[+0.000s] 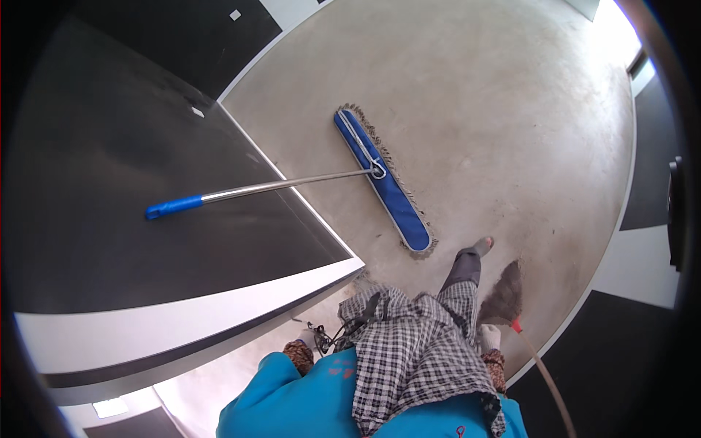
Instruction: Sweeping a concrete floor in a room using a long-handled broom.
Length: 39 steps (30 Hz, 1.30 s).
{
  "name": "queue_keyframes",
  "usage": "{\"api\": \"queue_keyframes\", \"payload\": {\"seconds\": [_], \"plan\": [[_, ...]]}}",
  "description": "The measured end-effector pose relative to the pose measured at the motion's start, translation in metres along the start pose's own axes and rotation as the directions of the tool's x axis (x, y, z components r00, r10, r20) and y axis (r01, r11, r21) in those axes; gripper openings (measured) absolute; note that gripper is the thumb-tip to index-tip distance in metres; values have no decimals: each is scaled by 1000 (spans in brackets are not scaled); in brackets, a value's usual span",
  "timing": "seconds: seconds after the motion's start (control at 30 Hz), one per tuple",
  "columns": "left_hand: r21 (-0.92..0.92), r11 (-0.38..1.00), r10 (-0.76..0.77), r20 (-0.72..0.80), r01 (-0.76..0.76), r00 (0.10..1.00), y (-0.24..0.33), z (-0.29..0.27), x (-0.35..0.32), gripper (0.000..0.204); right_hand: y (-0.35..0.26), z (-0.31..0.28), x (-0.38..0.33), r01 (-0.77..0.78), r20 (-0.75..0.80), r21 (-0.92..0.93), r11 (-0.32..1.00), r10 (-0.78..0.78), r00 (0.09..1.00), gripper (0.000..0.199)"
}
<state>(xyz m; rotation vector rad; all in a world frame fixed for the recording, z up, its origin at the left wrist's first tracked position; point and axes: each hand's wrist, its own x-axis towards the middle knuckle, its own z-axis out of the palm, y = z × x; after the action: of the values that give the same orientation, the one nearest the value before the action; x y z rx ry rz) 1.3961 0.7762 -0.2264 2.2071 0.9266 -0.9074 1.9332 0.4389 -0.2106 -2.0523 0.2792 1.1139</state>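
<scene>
My left hand (307, 338), in a pale glove, hangs low at my left side. Dark thin cords (325, 339) are next to it, and its fingers are mostly hidden. On my right, my other gloved hand, my right hand (490, 338), is beside a broom with dark bristles (505, 292), a red collar and a wooden handle (549, 383). A gap shows between that hand and the handle, but its finger pose is unclear. Ahead, a wide blue dust mop (398, 197) with grey fringe rests on the floor, its metal pole (270, 187) slanting left to a blue grip (174, 207).
A black wall panel with a white edge (299, 197) juts out on the left, with the mop's pole across it. The pale concrete floor (496, 109) extends ahead. Black and white walls (646, 259) run along the right, and bright light enters at the upper right.
</scene>
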Motion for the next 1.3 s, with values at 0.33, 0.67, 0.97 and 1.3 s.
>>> {"api": "queue_keyframes", "payload": {"seconds": [0.33,0.67,0.97,1.3], "plan": [[-550,835,-144,-178,23,973,244,-223,183,25,-254,-147,187,-68,-24,15,998,68,997,20],[-299,954,-55,-67,33,996,382,-439,395,23,-435,-232,381,234,-57,-82,969,-239,969,19],[-701,692,-274,-35,172,961,604,-710,657,24,-494,-332,424,-204,-153,88,975,215,965,23],[-549,800,87,-292,-242,952,899,-965,900,15,-561,-369,640,-187,-211,-114,976,160,964,50]]}}
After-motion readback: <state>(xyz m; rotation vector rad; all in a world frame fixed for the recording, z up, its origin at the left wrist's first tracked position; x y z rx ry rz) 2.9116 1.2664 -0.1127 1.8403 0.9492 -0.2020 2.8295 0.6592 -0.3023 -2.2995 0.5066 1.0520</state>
